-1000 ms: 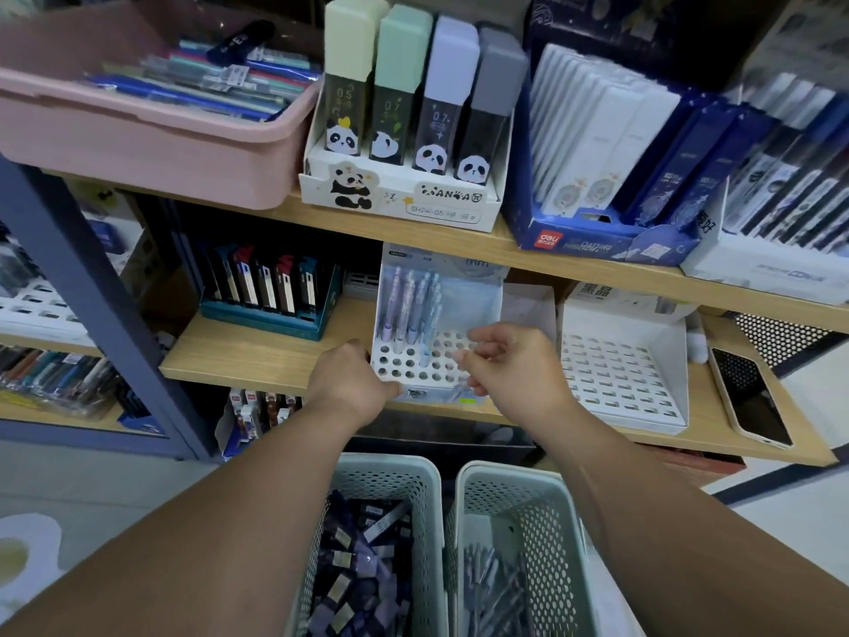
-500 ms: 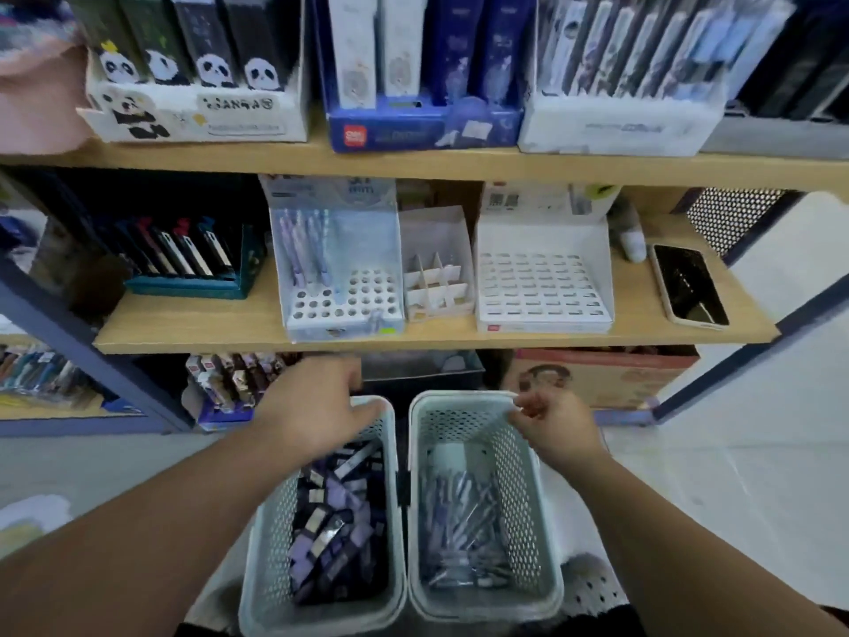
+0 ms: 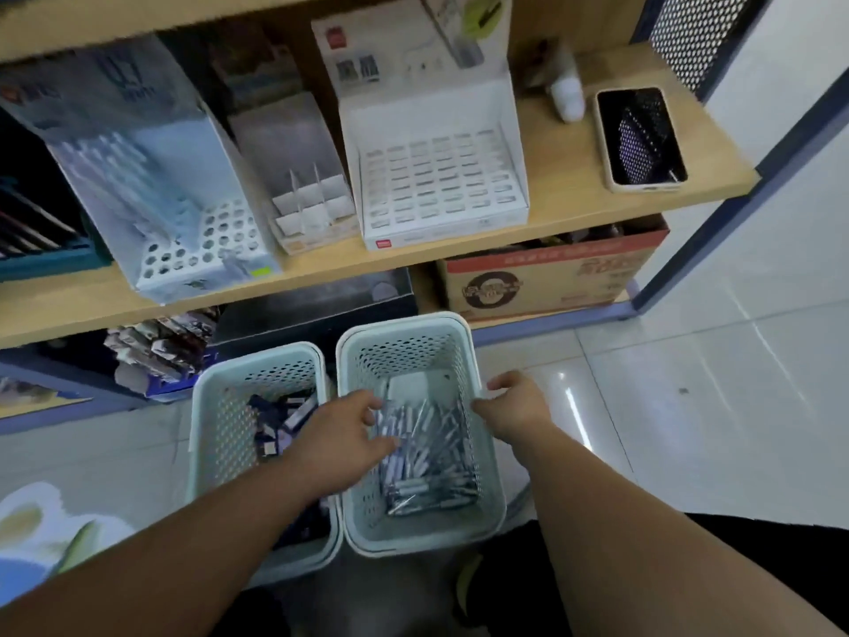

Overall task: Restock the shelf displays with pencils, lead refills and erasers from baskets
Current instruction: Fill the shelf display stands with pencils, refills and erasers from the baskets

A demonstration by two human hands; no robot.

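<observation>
Left hand [image 3: 335,439] now inside the right basket [image 3: 404,320]. Its fingers [image 3: 363,403] are loosely spread and lie on the heap of pencils [image 3: 427,457]. Nothing is gripped yet as far as the blur shows.

Right hand [image 3: 517,406] at that basket's right rim, thumb inside the wall and fingers [image 3: 503,383] outside. It looks like a light pinch to steady the basket.

Change: a second ago both hands were up at the holed pencil display [image 3: 206,241] on the shelf [image 3: 565,209]. Half a second ago they had dropped, the left over the left basket [image 3: 262,354] and the right at the far rim of the right one. Since then the left has crossed to the pencils and the right has slid round to the side rim.

Reading: the last insertion is done and a new fetch is starting. The pencils are directly under the left fingers, between the two hands.

The holed display stands well above and left of the left fingers, with many holes unfilled. A slotted white display [image 3: 436,186] sits straight above the fingers, with no stock that I can see. Dark packets [image 3: 275,420] lie in the left basket just left of the left wrist, kind not legible. A phone [image 3: 641,135] lies on the shelf, far up and right of the right fingers.

Next is likely a pinch on a few pencils. The heap is tangled, so extras may lift with them.
</observation>
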